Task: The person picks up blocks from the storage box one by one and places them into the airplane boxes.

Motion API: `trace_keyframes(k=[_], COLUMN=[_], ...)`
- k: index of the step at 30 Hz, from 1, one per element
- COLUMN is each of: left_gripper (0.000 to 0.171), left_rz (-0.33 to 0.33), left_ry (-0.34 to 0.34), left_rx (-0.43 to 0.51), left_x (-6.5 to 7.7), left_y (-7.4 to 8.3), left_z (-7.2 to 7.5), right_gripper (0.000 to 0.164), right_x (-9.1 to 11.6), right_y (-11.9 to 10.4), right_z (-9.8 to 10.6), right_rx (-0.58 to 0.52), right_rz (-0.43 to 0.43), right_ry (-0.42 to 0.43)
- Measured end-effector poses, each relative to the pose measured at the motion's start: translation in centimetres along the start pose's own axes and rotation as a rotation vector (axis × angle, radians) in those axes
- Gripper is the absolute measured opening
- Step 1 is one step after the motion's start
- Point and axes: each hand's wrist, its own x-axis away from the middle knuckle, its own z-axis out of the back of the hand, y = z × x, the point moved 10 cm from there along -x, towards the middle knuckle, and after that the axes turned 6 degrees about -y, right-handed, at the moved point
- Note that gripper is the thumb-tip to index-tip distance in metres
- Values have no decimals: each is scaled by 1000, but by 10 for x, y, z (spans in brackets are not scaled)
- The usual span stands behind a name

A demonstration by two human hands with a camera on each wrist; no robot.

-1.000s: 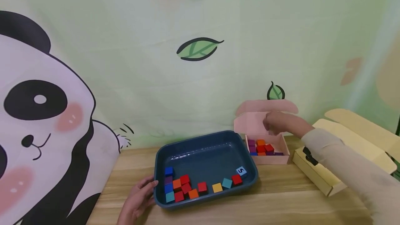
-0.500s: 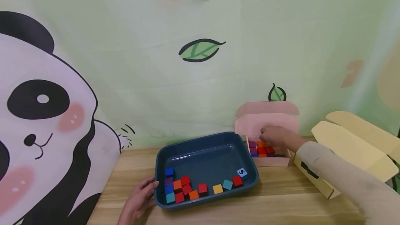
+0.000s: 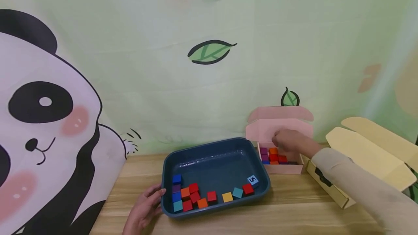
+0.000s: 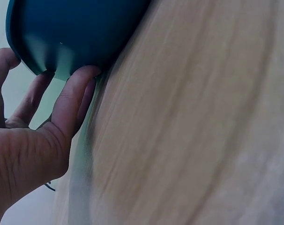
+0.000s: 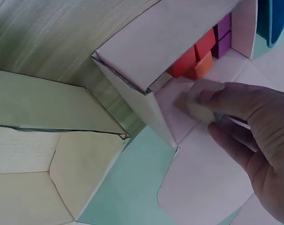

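My left hand (image 3: 144, 206) holds the left end of a dark blue tray (image 3: 209, 166), with the thumb at its edge. In the left wrist view, that hand's fingers touch the tray's outer wall (image 4: 81, 33). Over an open pink box (image 3: 284, 169), my right hand (image 3: 290, 141) pinches a small pale block (image 5: 200, 105) between thumb and fingers. The block is blurred and partly covered by the fingers. Red, orange, purple and blue cubes (image 3: 273, 157) lie in the pink box, below the hand.
Inside the tray, several coloured cubes (image 3: 195, 197) lie along the left and near sides, and a light blue cube with a black mark (image 3: 253, 180) sits at the right. An open yellow box (image 3: 330, 182) stands right of the pink box, under the right forearm.
My right hand has come down from above the pink box to its cubes, then risen slightly. A red cube there sits lower than before. My left hand stays at the tray.
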Motion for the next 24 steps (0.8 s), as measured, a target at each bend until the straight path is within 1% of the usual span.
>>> trace_keyframes(k=[3, 5, 8, 10, 12, 15, 17, 21, 24], left_gripper=[61, 61, 62, 63, 64, 65, 64, 62, 63], left_rz=[-3, 7, 26, 29, 25, 14, 10, 8, 8], left_ry=[6, 5, 13, 5, 1, -5, 1, 1, 1], left_rx=[11, 10, 4, -1, 1, 2, 5, 14, 18], left_x=[1, 1, 2, 1, 1, 1, 1, 1, 0], left_y=[0, -1, -2, -2, -1, 0, 0, 0, 0], left_z=[-1, -2, -2, -3, -4, -4, -3, -2, -2], right_gripper=[13, 13, 13, 14, 16, 16, 16, 16, 16], right_x=[-1, -2, -3, -3, -3, -3, -2, -2, -1], right_y=[-3, -4, -4, -2, 2, 4, 5, 6, 4], right_z=[-3, -8, -12, -11, -10, -6, -5, -2, 3], right_rx=[3, -40, -102, -120, -117, -103, -116, -121, -94], right_rz=[18, 26, 15, -1, -20, -23, -27, -15, 18], right_ry=[4, -5, -11, 4, 14, 28, 23, 19, 45])
